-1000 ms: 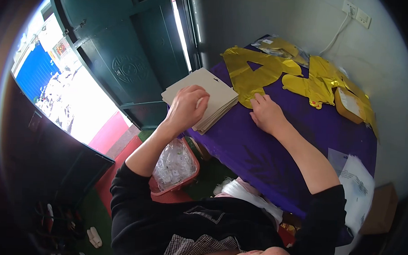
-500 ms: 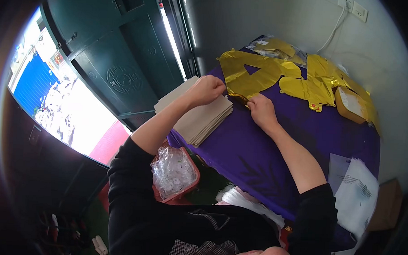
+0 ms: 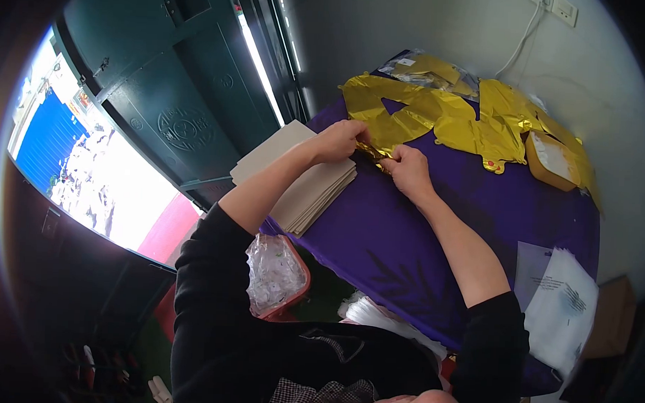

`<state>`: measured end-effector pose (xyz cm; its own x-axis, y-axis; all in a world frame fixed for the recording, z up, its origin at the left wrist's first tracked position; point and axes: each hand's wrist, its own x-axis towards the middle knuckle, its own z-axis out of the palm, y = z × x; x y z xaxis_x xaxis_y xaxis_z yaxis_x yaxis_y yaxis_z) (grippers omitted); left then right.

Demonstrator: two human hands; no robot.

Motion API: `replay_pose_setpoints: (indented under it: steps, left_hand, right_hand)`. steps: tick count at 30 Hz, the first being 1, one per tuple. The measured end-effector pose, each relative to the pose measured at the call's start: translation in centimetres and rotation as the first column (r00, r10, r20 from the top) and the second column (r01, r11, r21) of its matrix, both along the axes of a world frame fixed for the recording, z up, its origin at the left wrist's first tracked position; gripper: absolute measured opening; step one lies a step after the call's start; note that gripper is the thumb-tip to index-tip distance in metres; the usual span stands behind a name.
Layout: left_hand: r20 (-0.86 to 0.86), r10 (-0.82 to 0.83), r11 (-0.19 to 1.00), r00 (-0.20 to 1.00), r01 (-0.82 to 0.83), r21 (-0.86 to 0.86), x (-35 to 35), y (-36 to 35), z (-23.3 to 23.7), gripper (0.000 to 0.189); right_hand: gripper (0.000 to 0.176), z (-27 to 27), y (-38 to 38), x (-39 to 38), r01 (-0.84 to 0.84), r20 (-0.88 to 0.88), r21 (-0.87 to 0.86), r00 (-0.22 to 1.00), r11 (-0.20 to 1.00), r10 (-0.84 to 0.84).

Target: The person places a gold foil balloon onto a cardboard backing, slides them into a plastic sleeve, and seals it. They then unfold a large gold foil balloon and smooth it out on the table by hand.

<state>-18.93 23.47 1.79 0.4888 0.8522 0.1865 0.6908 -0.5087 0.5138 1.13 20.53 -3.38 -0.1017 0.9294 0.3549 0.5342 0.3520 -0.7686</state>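
A flat gold foil balloon (image 3: 403, 126) with a triangular opening lies on the purple cloth (image 3: 464, 213). At its near edge, my right hand (image 3: 410, 170) has its fingers closed on the foil. My left hand (image 3: 342, 140) is at the same edge a little to the left, fingers curled in and pressed against the foil. Beneath my left wrist sits a stack of beige cardboard sheets (image 3: 294, 193). Another flat gold foil balloon (image 3: 481, 136) lies to the right of the first.
A gold box with white contents (image 3: 549, 161) stands at the right. Clear bags (image 3: 462, 75) lie at the back, white plastic bags (image 3: 564, 302) at the right edge. Below the table's left side is a red basket of clear plastic (image 3: 277, 274). A green door (image 3: 176, 111) stands left.
My left hand has moved right from above the cardboard onto the foil edge, close to my right hand. The right hand keeps its grip. The whole view has shifted slightly.
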Motion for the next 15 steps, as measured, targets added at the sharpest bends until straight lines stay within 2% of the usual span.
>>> replay_pose_setpoints:
  steps: [2,5,7,15]
  left_hand:
    - [-0.002,0.006,1.000,1.000,-0.006,0.009,0.0,0.0,0.0,0.025]
    - [-0.065,-0.030,0.998,0.997,0.027,-0.050,0.3,-0.2,0.2,0.032]
    - [-0.102,-0.041,0.974,0.994,0.062,0.218,0.3,0.2,-0.8,0.030]
    - [-0.108,-0.081,0.994,0.991,0.088,0.059,1.1,1.8,-0.2,0.019]
  right_hand:
    - [0.023,0.0,0.2,0.1,-0.032,-0.040,-0.067,0.999,0.997,0.030]
    - [0.024,0.3,0.3,0.4,-0.052,-0.069,-0.104,0.997,0.993,0.045]
    - [0.024,0.0,0.7,0.6,-0.074,-0.088,-0.120,0.994,0.990,0.063]
    - [0.023,0.9,0.8,0.8,-0.131,-0.107,-0.209,0.988,0.969,0.111]
